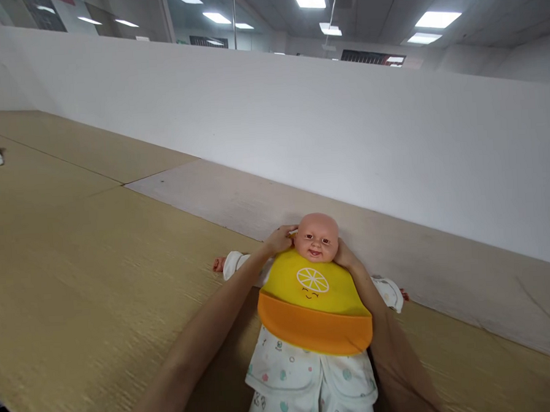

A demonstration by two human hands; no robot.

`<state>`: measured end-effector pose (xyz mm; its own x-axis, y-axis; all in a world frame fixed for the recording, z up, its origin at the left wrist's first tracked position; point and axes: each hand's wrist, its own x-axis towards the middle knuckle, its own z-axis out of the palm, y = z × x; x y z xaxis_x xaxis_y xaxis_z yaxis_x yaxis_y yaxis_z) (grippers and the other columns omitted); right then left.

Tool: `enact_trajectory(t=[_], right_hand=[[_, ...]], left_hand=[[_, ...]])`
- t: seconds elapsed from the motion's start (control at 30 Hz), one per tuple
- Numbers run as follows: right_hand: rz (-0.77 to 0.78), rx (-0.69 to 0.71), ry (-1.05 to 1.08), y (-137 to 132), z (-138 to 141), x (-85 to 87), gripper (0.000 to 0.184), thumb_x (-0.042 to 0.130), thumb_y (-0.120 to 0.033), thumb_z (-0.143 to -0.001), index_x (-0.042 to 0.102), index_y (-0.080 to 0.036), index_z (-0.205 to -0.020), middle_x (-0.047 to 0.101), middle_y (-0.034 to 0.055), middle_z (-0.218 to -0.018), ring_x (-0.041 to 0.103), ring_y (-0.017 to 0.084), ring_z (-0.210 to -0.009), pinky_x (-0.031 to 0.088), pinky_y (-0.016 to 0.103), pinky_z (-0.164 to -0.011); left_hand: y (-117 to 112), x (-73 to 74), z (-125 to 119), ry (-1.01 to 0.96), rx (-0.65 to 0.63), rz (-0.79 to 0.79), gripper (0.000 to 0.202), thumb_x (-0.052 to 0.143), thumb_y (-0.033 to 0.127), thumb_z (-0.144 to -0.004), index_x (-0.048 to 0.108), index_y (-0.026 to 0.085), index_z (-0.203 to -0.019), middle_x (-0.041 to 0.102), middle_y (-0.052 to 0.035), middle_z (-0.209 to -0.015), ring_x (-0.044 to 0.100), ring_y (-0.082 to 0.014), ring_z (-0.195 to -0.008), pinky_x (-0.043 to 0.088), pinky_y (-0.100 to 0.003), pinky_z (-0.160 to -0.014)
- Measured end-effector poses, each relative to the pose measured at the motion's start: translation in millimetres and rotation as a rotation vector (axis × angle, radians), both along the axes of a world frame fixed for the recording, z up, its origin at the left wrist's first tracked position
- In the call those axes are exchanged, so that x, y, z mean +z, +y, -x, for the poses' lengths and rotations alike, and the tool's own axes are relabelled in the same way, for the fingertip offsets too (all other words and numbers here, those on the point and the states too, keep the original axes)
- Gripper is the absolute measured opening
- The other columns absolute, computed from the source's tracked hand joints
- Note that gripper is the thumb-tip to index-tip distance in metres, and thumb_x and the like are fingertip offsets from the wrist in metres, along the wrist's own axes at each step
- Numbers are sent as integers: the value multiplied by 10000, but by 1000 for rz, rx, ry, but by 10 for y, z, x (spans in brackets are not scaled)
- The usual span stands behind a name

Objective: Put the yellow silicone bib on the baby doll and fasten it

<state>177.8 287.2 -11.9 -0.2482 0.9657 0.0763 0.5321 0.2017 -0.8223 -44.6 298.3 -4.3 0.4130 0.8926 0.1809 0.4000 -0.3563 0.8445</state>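
The left hand (pixel 282 239), fingers bent close together, is beside the neck of a bald, pink-skinned baby doll (pixel 318 237) in white printed clothes; whether it grips anything is unclear. Next, between both forearms, a yellow bib with an orange pocket (pixel 315 308) covers the doll's chest, its neckline at the far end, nearest the hands. The doll's long axis points away from the person. The right hand (pixel 346 254) is equally near, its fingers hidden behind the neck, so I can't judge its grip.

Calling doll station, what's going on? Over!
Left hand, right hand: either side of doll's head. Yellow-orange bib covers chest. Right fingertips hidden.
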Motion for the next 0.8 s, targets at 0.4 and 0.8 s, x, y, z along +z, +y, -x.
enact_trajectory(t=[0.4,0.8], right_hand=[[68,-70,-191,-70,-160,192,308,498,-57,-582,693,-82,-819,687,91,-845,594,210,-754,481,250,-609],[18,-271,-447,20,-14,7,327,627,-228,-653,674,-97,-949,672,158,-922,617,236,-784,453,272,-665]], left_hand=[[-46,-112,-78,81,61,4,561,427,71,-638,615,119,-1165,722,-48,-826,625,-200,-782,456,-253,-716],[41,-216,-70,60,138,18,538,431,51,-635,632,115,-1130,719,-80,-971,627,-213,-890,465,-269,-770]])
